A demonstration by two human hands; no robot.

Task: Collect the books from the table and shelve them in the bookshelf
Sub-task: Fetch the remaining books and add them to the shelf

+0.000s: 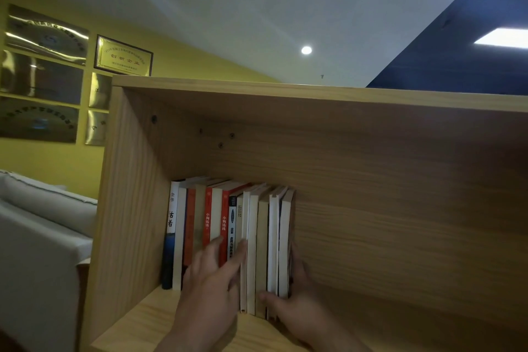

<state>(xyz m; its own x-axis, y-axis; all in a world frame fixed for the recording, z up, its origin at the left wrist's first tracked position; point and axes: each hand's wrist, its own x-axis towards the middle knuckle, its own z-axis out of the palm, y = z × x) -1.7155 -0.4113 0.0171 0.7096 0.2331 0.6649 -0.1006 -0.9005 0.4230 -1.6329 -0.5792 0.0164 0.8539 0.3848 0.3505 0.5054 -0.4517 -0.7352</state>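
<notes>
Left hand (213,280): nearest the camera, fingers straight and spread, the tips pressed flat on the spines of the red and dark volumes in mid-row. It holds nothing.
Right hand (297,303): at the right end of the row. The thumb lies across the lower front edges and the fingers reach along the outer cover, so it grips the pale-edged books (274,237) between thumb and fingers.
Shelf board (148,317): light wood. The row stands on it, and both wrists come in over its front edge.
Books (197,223): upright and packed side by side in the left part of the compartment, from a white-and-blue spine on the far left, through orange and red, to the pale-edged books on the right, which stick out a little towards the camera.
Bookshelf (371,208): a wooden box with left wall, back panel and top board in view.
Sofa (43,237): pale grey, just left of the bookshelf.
Plaques (123,56): gold, hung on the yellow wall behind — lettering mostly blurred.
Ceiling light (306,50): a round lamp, lit, farthest off.
</notes>
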